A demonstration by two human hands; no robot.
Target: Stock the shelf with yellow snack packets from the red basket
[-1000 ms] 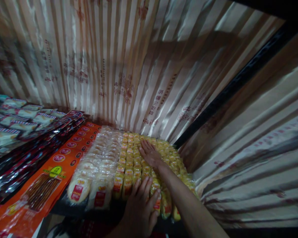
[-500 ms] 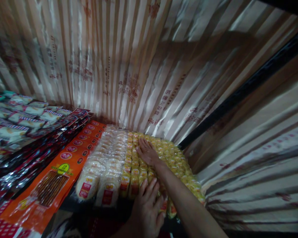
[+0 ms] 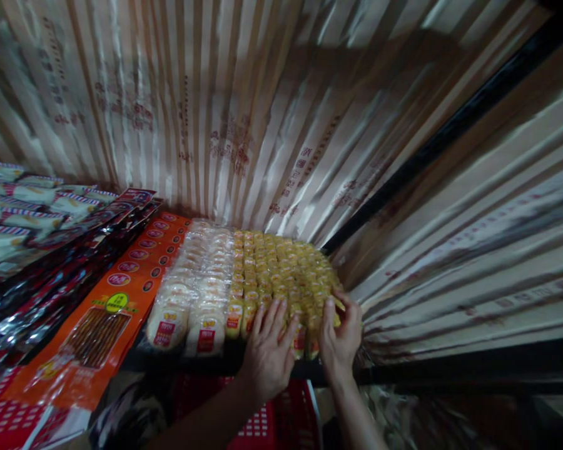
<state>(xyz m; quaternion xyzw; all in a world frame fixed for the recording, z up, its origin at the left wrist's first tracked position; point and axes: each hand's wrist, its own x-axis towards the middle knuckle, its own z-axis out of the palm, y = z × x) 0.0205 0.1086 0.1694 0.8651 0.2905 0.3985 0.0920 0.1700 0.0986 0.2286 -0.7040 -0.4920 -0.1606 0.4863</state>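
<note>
Rows of small yellow-wrapped snack packets (image 3: 281, 269) fill the right end of a shelf. My left hand (image 3: 268, 353) lies on the front row, fingers spread and flat on the packets. My right hand (image 3: 340, 334) sits at the front right corner of the same rows, fingers curled over the edge packets; whether it grips one I cannot make out. Pale round cakes in clear wrappers (image 3: 192, 294) lie directly to the left of the yellow rows.
Orange sausage packs (image 3: 107, 312) and dark shiny packs (image 3: 37, 294) lie further left. Striped glossy paper (image 3: 244, 112) lines the back and right walls. A red plastic basket (image 3: 272, 425) stands below the shelf edge. A dark shelf rail (image 3: 450, 369) runs right.
My right hand has pulled back from the middle of the yellow rows to their front right corner. The left hand stays on the front row. The view has shifted back a little.
</note>
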